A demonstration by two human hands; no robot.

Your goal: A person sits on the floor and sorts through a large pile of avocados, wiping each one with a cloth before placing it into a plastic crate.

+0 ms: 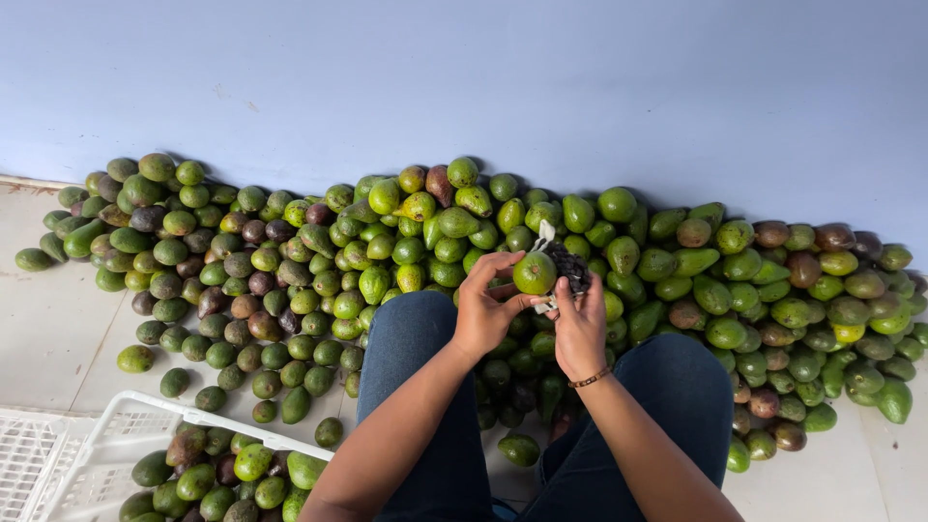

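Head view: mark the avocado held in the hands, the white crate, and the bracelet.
avocado (534, 274), head view, middle of its green skin.
white crate (135, 414), head view, top rim.
bracelet (590, 379), head view, band on the right wrist.

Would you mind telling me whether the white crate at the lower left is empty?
No, the white crate already holds a heap of green and dark avocados in its near corner.

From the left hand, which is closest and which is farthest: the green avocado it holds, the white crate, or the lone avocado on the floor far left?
1. Green avocado, touching the left hand.
2. White crate, lower left.
3. Lone avocado, far left by the wall.
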